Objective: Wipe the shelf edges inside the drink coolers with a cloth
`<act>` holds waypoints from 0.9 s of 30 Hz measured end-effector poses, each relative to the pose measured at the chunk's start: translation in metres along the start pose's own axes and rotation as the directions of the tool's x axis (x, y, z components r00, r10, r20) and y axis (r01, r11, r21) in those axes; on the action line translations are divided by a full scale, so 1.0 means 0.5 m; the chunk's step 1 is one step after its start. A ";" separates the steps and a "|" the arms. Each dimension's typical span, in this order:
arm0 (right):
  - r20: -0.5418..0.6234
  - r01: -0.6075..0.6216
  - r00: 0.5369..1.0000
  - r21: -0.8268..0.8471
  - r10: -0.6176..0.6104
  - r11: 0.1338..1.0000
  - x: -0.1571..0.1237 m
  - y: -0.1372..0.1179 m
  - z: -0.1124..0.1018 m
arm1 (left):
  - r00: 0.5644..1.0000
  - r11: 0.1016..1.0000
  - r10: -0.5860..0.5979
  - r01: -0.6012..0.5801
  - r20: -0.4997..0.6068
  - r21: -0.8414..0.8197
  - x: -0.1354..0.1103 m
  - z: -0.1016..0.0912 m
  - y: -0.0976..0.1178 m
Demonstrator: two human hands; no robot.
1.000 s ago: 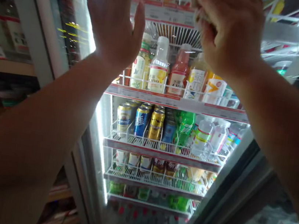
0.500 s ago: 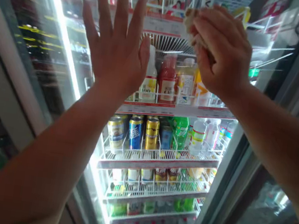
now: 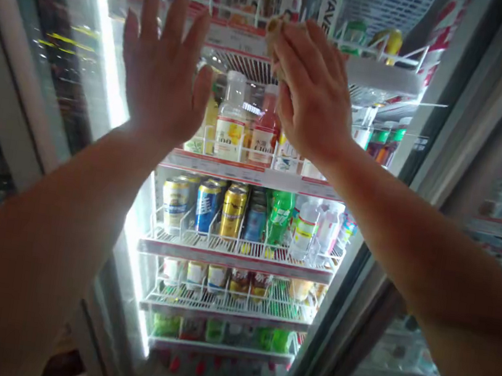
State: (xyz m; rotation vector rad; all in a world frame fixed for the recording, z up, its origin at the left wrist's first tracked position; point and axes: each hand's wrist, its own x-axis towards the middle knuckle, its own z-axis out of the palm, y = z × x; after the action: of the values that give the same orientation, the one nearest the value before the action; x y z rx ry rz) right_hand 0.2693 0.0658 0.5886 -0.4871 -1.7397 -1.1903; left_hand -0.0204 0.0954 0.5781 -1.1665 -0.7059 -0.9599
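My left hand point(image 3: 162, 70) is raised palm-forward at the front of a lit drinks cooler, its fingers spread and nothing in them. My right hand point(image 3: 315, 91) is closed over a crumpled, pale brownish cloth point(image 3: 273, 37), which shows only at the fingertips. The cloth is in front of the upper shelf's label rail point(image 3: 239, 40). Between the two hands a clear bottle point(image 3: 231, 123) and a red bottle point(image 3: 265, 129) stand on the shelf behind. Faint reflections suggest a glass pane before the shelves; whether the left palm touches it I cannot tell.
Cans, among them a gold can point(image 3: 232, 212) and a blue can point(image 3: 206, 206), stand with a green bottle point(image 3: 280, 217) on a wire shelf below. A bright light strip point(image 3: 106, 37) runs down the left side. A metal door frame point(image 3: 371, 292) rises at the right.
My right hand has moved left with the cloth, closer to my left hand. My left hand sits slightly lower and stays spread. The whole view has shifted a little to the right.
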 end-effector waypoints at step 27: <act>-0.057 0.034 0.998 -0.123 -0.041 0.992 0.031 0.052 0.005 | 0.996 0.979 0.052 -0.066 -0.074 -0.194 -0.004 0.024 0.002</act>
State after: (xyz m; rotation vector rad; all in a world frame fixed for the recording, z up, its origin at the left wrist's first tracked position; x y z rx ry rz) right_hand 0.2797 0.0768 0.6148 -0.4885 -1.6387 -1.3302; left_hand -0.0204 0.1075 0.5791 -1.3138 -0.5274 -1.0315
